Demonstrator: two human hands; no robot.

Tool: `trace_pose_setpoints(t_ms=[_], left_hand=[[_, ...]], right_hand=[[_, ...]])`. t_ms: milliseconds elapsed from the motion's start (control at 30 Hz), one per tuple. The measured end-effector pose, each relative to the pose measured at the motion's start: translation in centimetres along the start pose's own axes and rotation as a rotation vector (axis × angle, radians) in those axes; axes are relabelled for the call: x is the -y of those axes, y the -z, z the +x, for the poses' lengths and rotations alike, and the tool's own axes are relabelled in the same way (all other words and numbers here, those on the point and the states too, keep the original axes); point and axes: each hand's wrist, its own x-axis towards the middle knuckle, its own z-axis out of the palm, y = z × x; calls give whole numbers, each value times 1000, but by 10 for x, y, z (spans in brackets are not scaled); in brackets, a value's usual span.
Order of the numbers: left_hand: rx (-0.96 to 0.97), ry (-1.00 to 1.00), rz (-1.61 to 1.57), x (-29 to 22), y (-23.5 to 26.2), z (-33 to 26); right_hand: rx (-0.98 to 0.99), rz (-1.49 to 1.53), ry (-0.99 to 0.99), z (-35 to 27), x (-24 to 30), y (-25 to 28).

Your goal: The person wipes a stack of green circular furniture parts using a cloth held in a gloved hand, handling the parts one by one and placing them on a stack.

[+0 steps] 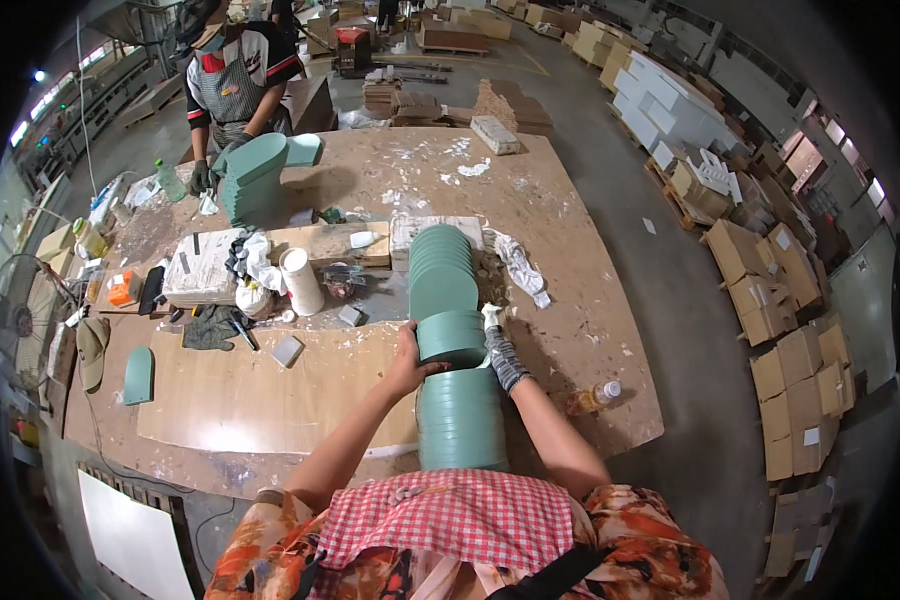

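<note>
Green round-ended panels stand in a row in front of me. My left hand, bare, grips the left side of a small stack of green panels, with its thumb underneath. My right hand, in a grey striped glove, closes on a white rag against the stack's right edge; part of its fingers is hidden. Closer to my body lies a larger row of green panels. Beyond my hands, another row of green panels leans overlapping on a white-stained block.
A bottle of amber liquid lies right of my forearm. A crumpled cloth, a white canister, a dark glove and a single green panel are on the table. Across it, a co-worker handles stacked green panels.
</note>
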Motion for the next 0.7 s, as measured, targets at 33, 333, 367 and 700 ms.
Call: trace_pose_setpoints(t_ms=[33,333,367,700], left_hand=[[-4,1,7,1,1,0],[-2,-5,20,-3,4,1],[-24,-29,42,6,7,-3],[-91,-175,51,29,2,-5]], right_hand=[[-1,-7,54,8,3,0],[-315,-1196,1147,-113,57,-63],[-288,-1276,1179,-136,66,-80],[-267,-1405,1103,-182,82,-99]])
